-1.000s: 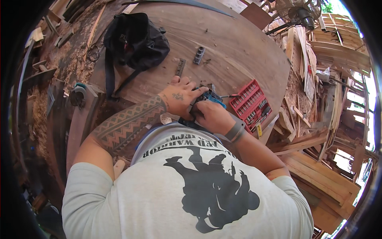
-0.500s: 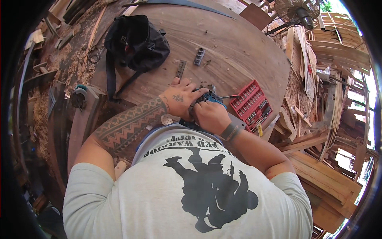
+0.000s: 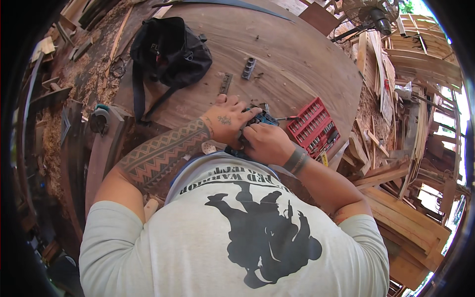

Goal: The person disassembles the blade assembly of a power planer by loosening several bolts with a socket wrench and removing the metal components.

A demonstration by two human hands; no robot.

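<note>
Close to my body, at the near edge of the wooden table, lies a blue-and-black power tool, mostly covered by my hands. My left hand is wrapped over its left side, the index finger reaching across the top. Against the near side, my right hand is closed with bent fingers; its fingertips are hidden, and both hands nearly touch. Just right of the tool sits an open red bit-and-socket case filled with small metal pieces.
Beyond my left hand lie a flat dark strip and a small dark block with round recesses. A black bag rests at the far left of the round table. A fan stands far right; stacked planks lie at right.
My right hand and wrist have shifted slightly to the right and turned a little. The left hand keeps its hold, and the tool stays in nearly the same place.
</note>
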